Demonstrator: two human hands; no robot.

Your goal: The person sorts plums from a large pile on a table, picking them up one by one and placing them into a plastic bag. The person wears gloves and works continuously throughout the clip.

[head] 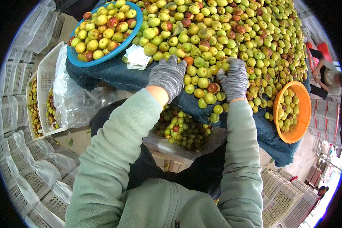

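A wide heap of green and reddish jujubes (213, 31) lies on a table draped in blue cloth. My left hand (169, 77), in a grey knitted glove, rests palm down at the heap's near edge, beside a stack of white paper slips (137, 57); what lies under its fingers is hidden. My right hand (234, 78), gloved alike and blurred, is at the jujubes further right, its fingertips by a green one; whether it grips that fruit is unclear. A blue basket (136, 31) full of jujubes sits at the upper left. An orange basket (303, 114), tilted and partly filled, stands at the right.
Below the table edge, between my knees, a container lined with clear plastic (159, 142) holds more jujubes. White crates (48, 77) with fruit and plastic film stand at the left. Stacked crates (285, 196) are at the lower right. A seated person (329, 74) is at the far right.
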